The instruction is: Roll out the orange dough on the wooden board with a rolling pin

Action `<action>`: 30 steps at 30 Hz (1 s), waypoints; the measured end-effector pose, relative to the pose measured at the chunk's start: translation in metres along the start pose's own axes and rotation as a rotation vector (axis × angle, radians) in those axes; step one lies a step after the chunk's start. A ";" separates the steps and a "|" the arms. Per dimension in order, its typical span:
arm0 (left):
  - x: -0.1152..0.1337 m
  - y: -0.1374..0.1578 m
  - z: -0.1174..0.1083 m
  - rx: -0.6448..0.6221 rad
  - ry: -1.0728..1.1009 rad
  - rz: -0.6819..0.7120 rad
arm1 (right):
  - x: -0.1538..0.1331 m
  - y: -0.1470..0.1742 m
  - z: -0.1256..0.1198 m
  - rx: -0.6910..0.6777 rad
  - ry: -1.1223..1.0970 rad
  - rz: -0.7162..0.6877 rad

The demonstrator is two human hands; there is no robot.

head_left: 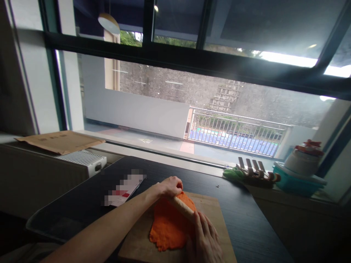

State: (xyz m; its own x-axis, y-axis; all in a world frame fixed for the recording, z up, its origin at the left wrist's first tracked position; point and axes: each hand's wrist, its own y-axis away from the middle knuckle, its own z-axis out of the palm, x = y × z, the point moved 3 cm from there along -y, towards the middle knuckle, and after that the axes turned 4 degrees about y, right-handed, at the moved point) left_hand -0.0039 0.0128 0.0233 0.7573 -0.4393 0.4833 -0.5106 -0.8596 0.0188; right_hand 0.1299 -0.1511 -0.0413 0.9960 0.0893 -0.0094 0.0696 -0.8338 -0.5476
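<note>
A flattened orange sheet of dough or clay (168, 228) with a ragged lower edge lies on a wooden board (221, 233). Across its upper right part runs a pale wooden rolling pin (184, 209), slanting down to the right. My left hand (170, 186) curls over the pin's far left end, its fingers bent. At the near right end my right hand (206, 235) is laid over the pin, fingers close together, hiding that end. Part of the orange sheet's right side is covered by this hand.
The board rests on a dark table (246, 215). A partly blurred booklet-like item (123, 195) lies left of my left forearm. Along the window sill are a brown paper envelope (60, 141), a green cloth-like item (233, 174) and a teal container (297, 182).
</note>
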 end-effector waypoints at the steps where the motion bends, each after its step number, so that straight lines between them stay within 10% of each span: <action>1: 0.000 -0.001 0.001 -0.008 0.003 0.003 | 0.000 0.000 -0.001 -0.001 0.004 -0.001; 14: -0.002 -0.008 -0.002 -0.059 0.063 -0.020 | -0.005 0.001 -0.022 -0.002 0.004 -0.027; 30: 0.004 -0.009 0.003 -0.118 -0.048 0.025 | 0.004 0.004 0.011 0.072 -0.024 -0.003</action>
State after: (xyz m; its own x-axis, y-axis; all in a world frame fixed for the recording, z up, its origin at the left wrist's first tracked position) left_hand 0.0046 0.0182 0.0224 0.7606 -0.4747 0.4429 -0.5721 -0.8126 0.1116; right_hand 0.1330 -0.1475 -0.0528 0.9941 0.1050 -0.0274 0.0670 -0.7923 -0.6064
